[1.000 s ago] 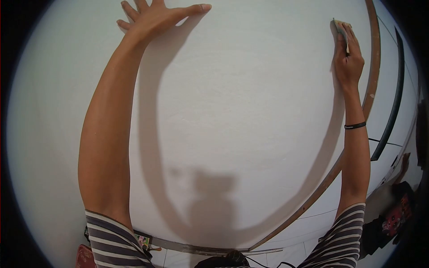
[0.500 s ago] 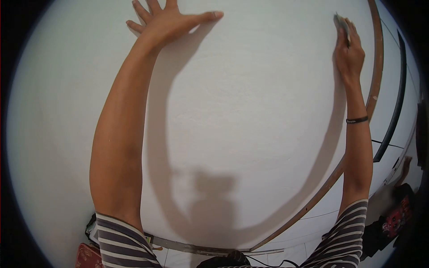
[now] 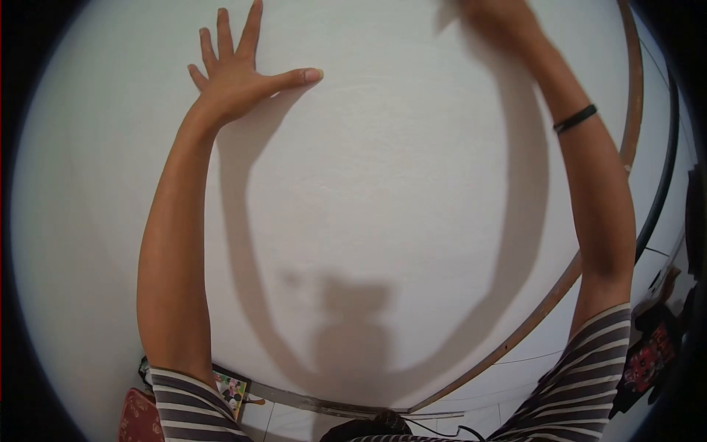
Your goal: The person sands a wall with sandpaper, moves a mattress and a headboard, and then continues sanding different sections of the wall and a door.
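My left hand (image 3: 239, 87) lies flat on the white wall (image 3: 361, 199) at the upper left, fingers spread and thumb stretched to the right. Nothing is in it. Up at the top edge, my right hand (image 3: 503, 23) is closed and smeared by motion. It grips a thin grey scraper (image 3: 445, 16), of which only a blurred corner shows at the left of the fingers. The scraper's exact kind is hard to make out. Faint streaks mark the wall surface between the two hands.
A brown wooden strip (image 3: 530, 313) borders the wall on the right and below, with white tiles (image 3: 549, 350) beyond. At lower right is dark cloth with a red print (image 3: 649, 361). A colourful picture (image 3: 233, 390) and a red patterned item (image 3: 140, 418) sit at lower left.
My right hand has swung left and up with the scraper, away from the brown strip. My left hand appears lower and further left in view, still spread on the wall.
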Motion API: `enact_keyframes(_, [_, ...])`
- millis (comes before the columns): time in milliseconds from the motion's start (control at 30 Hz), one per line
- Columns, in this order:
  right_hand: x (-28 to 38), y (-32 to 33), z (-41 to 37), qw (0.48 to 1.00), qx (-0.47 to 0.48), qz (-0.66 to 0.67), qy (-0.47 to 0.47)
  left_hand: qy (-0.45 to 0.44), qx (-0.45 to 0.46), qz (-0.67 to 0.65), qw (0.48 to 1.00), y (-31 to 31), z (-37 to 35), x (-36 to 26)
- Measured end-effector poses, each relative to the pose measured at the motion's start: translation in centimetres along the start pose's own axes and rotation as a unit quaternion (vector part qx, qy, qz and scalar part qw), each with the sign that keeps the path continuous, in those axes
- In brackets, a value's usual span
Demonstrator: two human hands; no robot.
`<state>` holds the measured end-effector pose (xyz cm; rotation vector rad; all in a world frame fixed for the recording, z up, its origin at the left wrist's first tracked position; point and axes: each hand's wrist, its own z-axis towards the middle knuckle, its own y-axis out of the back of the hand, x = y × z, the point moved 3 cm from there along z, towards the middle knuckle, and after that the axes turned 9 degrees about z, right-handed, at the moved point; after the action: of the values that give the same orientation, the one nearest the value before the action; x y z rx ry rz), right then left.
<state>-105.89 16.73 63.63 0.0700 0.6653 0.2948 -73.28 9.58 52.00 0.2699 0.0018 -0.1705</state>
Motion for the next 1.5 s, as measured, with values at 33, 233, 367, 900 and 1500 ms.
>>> enact_keyframes(33, [-2.1,0.4,0.3,0.996,-0.044,-0.048,-0.065,0.003,-0.002,0.014,1.000,0.6,-0.2,-0.7])
enact_keyframes(233, [10.5,-4.1,-6.7,0.987,0.117,0.111,-0.029,0.044,0.170,0.055,0.983,2.2,0.0,-2.1])
enact_keyframes(367, [12.7,-5.4,-9.2,0.957,0.099,0.196,0.191,0.030,0.152,0.048,0.987,2.0,-1.0,-0.5])
enact_keyframes(900, [19.1,-8.0,-14.1,0.927,0.185,0.271,0.179,0.047,0.170,0.039,0.984,3.9,-1.3,-0.5])
enact_keyframes(1500, [14.5,-5.6,-11.2,0.988,-0.027,0.131,0.075,-0.038,0.010,-0.152,0.988,1.5,-14.2,3.1])
